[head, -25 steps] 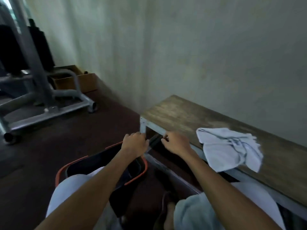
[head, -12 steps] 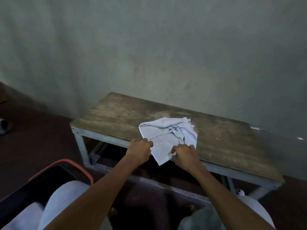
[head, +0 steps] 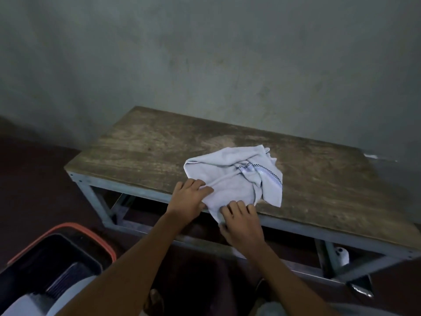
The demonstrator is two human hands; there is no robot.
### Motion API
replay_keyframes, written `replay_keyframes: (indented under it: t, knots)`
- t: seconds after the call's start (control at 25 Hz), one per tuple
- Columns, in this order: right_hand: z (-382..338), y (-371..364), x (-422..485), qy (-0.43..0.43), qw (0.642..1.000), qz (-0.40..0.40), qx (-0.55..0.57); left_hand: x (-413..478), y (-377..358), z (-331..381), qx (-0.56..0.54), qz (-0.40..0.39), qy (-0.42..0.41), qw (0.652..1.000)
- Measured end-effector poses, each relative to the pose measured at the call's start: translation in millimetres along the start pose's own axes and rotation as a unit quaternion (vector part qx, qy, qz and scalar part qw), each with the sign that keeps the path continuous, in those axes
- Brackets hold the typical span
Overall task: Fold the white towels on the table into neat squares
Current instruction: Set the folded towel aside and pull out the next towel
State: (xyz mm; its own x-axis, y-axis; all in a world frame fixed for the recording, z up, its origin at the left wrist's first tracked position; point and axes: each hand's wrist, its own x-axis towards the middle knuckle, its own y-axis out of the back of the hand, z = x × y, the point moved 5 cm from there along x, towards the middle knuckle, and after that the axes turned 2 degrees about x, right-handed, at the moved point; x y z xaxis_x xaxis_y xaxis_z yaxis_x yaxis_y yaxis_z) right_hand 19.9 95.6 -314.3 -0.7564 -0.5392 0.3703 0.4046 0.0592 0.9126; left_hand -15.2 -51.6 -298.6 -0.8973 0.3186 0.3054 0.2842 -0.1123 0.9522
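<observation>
Left hand [head: 189, 199] and right hand [head: 242, 222], fingers curled, each pinch the near hem of the crumpled white towel [head: 232, 176] just ahead: light, limp cloth, probably best held by its corners.

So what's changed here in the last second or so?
The left hand and right hand moved from the wooden table's left end, by the orange-rimmed basket, over to the white towel and took hold of its near edge. The towel stays crumpled, one corner hanging over the front.
</observation>
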Motion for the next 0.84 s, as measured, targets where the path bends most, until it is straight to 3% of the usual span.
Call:
replay_keyframes:
  t: [0.16, 0.32, 0.44, 0.6, 0.84]
  knots:
    - [22.8, 20.7, -5.2, -0.002, 0.997, 0.065, 0.047, 0.6, 5.6, -2.4, 0.016, 0.012, -0.001, 1.0]
    - [86.3, 37.2, 1.6, -0.167, 0.983, 0.058, 0.054, 6.8, 18.8, 7.6, -0.043, -0.021, 0.059, 0.997]
    - [139.4, 35.1, -5.2, -0.28, 0.956, -0.023, 0.085, 32.5, 25.4, 43.1, -0.09, 0.002, 0.063, 0.994]
    - [167.3, 7.0, -17.2, -0.23, 0.944, -0.178, 0.156, 60.0, 14.1, 113.7, -0.131, 0.01, 0.017, 0.991]
    - [204.4, 3.4, -26.8, -0.242, 0.93, -0.145, 0.236, 79.7, -8.7, 157.2, -0.039, 0.029, 0.015, 0.999]
